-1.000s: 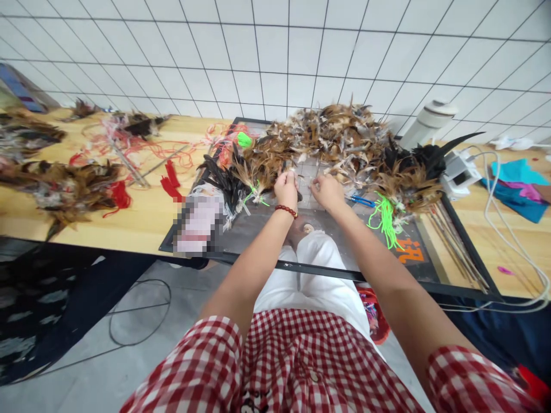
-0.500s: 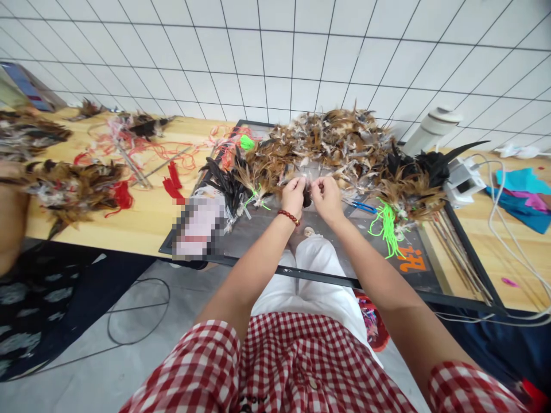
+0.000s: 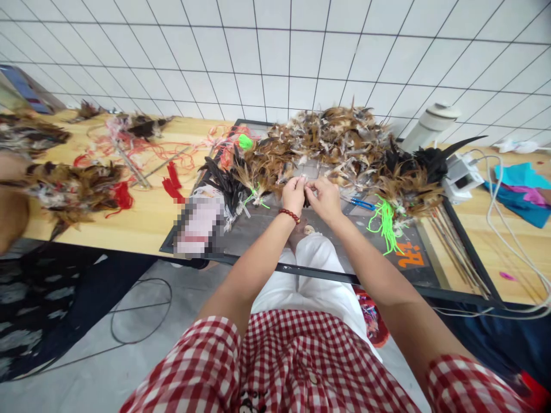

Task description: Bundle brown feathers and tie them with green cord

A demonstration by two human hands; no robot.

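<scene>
My left hand (image 3: 294,198), with a red bead bracelet at the wrist, is closed in a pinch in front of the feather pile. It holds what looks like a small bunch of feathers (image 3: 306,199), whose dark end shows between the hands. Fingertip to fingertip with it, my right hand (image 3: 326,199) is also closed; what its fingers pinch is too small to make out. Behind both hands spreads a big heap of brown feathers (image 3: 336,137). Blue-handled snips (image 3: 363,204) lie right of my right hand, beside a bundle of bright green strings (image 3: 386,226).
A black-framed glass panel (image 3: 253,241) lies on the wooden table (image 3: 150,221). Black feathers (image 3: 230,183), red tassels (image 3: 172,182) and tangled pink string lie leftward. On the right are a white bottle (image 3: 430,127), a white charger (image 3: 464,178) and cables. Another person's arm (image 3: 12,201) reaches in at far left.
My right hand's fingers have come closer to my left fingertips, and the gap between the hands has narrowed. The view has shifted slightly; the things on the table lie as before.
</scene>
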